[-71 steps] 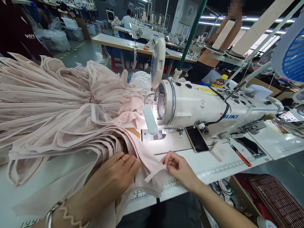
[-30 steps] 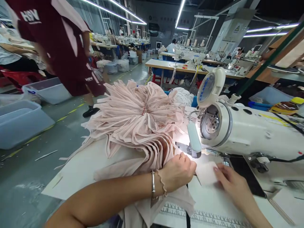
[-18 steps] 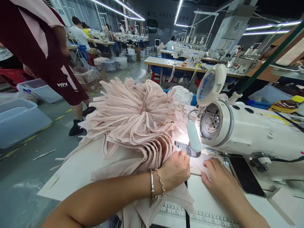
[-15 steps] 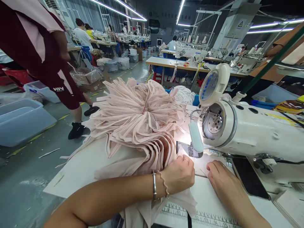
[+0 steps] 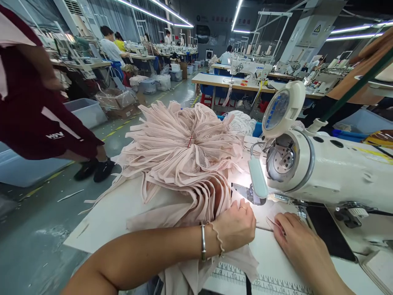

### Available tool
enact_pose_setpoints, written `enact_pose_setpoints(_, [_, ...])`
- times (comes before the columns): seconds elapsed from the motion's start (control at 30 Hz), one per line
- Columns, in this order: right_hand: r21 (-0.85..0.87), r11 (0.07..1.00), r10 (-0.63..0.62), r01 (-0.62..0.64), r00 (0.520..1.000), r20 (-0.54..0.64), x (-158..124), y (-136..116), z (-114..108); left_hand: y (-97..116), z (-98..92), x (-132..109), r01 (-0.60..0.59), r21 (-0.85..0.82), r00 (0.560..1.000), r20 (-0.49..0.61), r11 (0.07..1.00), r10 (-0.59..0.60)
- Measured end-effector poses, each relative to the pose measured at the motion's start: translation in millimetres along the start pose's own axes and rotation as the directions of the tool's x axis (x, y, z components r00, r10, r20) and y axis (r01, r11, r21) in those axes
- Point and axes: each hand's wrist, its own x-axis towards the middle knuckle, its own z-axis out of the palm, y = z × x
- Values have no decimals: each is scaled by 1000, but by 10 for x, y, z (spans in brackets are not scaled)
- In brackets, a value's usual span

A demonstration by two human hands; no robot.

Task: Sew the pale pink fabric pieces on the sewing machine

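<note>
My left hand (image 5: 236,226), with a bracelet on its wrist, is closed on pale pink fabric (image 5: 181,215) just in front of the sewing machine (image 5: 334,164). Some of that cloth hangs down below the wrist. To the right, my right hand (image 5: 299,235) pinches the edge of a thin pink fabric piece (image 5: 266,215), its thumb and fingers bent together at a slightly raised edge. Between and beyond both hands is the machine's lit foot area, partly hidden by a pale green guard (image 5: 258,178). A large gathered bundle of pink fabric pieces (image 5: 184,143) lies left of the machine.
A printed ruler scale (image 5: 233,274) runs along the table's near edge. A dark pad (image 5: 330,231) lies under the machine arm. White lace (image 5: 242,122) sits behind the bundle. At left, a person in maroon shorts (image 5: 46,119) stands near plastic bins (image 5: 87,112).
My right fingers have bent inward and raised the fabric's edge. My left hand keeps its grip. The person in maroon has moved left in the view, which itself has shifted slightly.
</note>
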Motion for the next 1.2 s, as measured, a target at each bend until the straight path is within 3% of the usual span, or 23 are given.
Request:
enact_pose_setpoints(0.17, [164,976,107,-142,973,203,194,-51,93,8,31,15,32,-97,999,44,995,-28])
enact_pose_setpoints(0.3, [445,819,213,-361,913,348,375,-103,161,-96,92,39,21,-206,1000,17,978,-18])
enact_pose_setpoints(0.4, [554,656,301,-512,851,430,424,-144,167,-187,100,30,167,-343,986,41,924,-163])
enact_pose_setpoints(0.47, [584,589,340,-558,827,448,412,-158,156,-214,81,21,296,-467,950,52,833,-308])
enact_pose_setpoints(0.53, [607,559,352,-565,825,443,385,-158,145,-194,61,15,304,-574,936,33,760,-349])
enact_pose_setpoints(0.63, [622,549,347,-558,830,437,358,-146,140,-92,52,5,137,-537,982,-38,833,-187])
enact_pose_setpoints(0.73, [601,561,354,-569,821,447,363,-147,138,4,60,-11,52,-353,998,-3,934,-56])
enact_pose_setpoints(0.87, [585,580,356,-567,822,444,385,-160,124,17,61,-19,60,-265,998,45,962,-50])
enact_pose_setpoints(1.07, [609,552,347,-570,821,454,395,-185,79,-17,58,-14,20,-300,999,-24,954,-28])
enact_pose_setpoints(1.2, [615,547,351,-568,822,448,385,-191,82,-2,53,-14,18,-260,1000,5,966,-17])
